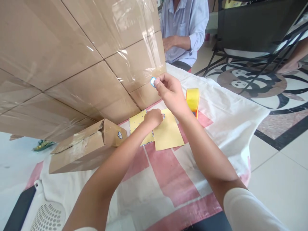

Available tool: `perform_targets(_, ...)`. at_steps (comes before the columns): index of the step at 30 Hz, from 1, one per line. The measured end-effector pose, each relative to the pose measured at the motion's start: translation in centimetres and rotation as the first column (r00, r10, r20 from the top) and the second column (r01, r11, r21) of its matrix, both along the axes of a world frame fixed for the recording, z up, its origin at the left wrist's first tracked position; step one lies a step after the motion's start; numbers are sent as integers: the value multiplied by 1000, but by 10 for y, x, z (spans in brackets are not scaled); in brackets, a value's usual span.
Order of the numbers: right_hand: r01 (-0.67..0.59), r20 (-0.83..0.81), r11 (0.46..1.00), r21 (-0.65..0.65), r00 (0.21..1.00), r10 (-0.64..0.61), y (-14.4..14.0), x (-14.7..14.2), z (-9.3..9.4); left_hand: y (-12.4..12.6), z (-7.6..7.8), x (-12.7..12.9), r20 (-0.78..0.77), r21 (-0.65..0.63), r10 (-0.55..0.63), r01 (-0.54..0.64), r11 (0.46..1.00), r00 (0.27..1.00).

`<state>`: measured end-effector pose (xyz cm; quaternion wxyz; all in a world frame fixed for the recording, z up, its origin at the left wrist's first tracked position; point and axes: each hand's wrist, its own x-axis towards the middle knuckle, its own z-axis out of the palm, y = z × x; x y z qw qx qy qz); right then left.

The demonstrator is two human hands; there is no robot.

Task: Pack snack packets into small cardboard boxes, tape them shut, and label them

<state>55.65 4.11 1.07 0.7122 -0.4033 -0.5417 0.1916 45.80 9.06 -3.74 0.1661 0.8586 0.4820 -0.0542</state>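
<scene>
My right hand [171,91] is raised in front of the stacked cartons, thumb and fingers pinching a small white sticker with a blue edge [153,82]. Lower down, my left hand [154,117] is closed over two yellow sheets on the table. A small blue-and-white bit shows at its fingertips, too small to name. The plain yellow sheet [168,134] overlaps the patterned yellow sheet with a blue scalloped edge [137,122]. To the right of them, partly behind my right forearm, stands a roll of yellow tape [192,98].
Tape-wrapped cardboard cartons [79,51] rise at the left and back. A smaller cardboard box [89,146] bears an oval blue-and-white sticker [119,135]. A perforated white plastic piece [48,215] lies front left. Across the table sits a person [185,32]; a dark chair [250,29] stands right.
</scene>
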Motion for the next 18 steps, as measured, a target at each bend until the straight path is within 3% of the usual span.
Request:
perform_targets(5,64,-10,998,10,998,-64,6,10,-2,10,11,22,-272,90,23,2,996,962)
perform_targets(10,103,7,995,-17,995,-103,6,8,-2,16,33,24,-370,173,66,-1,985,927)
perform_targets(13,94,19,995,-27,995,-94,1,6,1,-6,48,-19,-319,229,64,12,973,946)
perform_targets(16,111,-1,993,-28,994,-111,-1,7,5,-53,55,-89,-131,243,23,10,970,991)
perform_targets(18,107,-17,994,-27,994,-108,-2,8,6,-82,49,-131,-99,222,171,-146,964,980)
